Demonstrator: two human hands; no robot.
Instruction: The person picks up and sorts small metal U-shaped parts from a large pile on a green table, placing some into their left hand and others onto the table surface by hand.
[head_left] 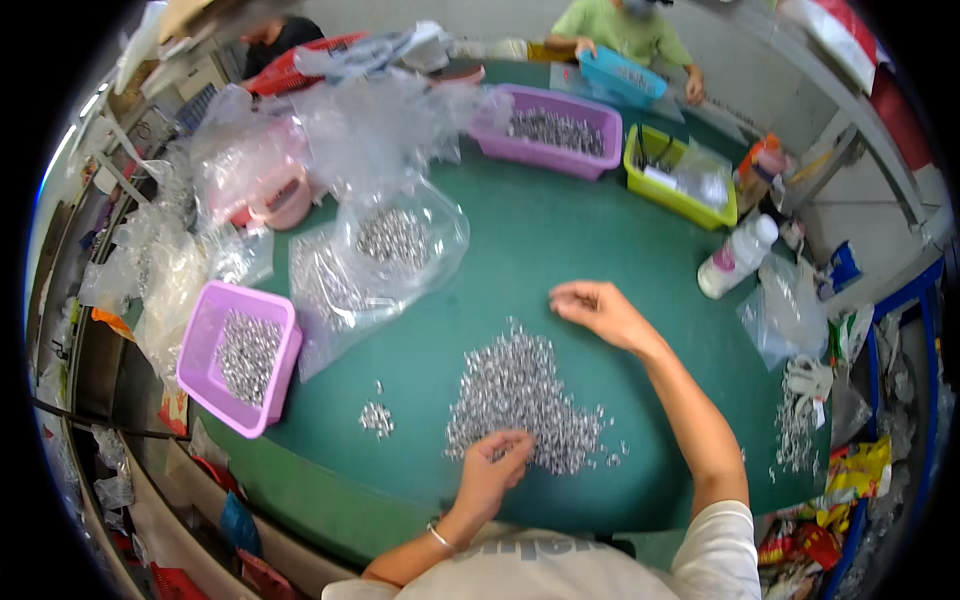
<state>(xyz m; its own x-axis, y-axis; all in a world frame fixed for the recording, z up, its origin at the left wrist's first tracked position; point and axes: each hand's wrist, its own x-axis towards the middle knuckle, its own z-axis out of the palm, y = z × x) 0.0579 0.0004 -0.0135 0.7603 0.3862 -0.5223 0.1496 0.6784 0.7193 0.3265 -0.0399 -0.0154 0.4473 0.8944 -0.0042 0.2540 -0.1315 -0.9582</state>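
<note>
A heap of small silvery metal parts (520, 395) lies on the green table (560, 240) in front of me. My left hand (495, 465) rests on the near edge of the heap, fingers curled among the parts. My right hand (595, 308) hovers past the heap's far right side, fingers pinched together; whether it holds any small parts I cannot tell. A tiny separate cluster of parts (376, 418) sits to the left of the heap.
A pink tray of parts (235, 355) stands at the left, clear bags of parts (385, 250) behind it. A purple tray (550, 130), a yellow-green bin (680, 175) and a white bottle (735, 258) lie farther off. Another person (625, 35) sits across the table.
</note>
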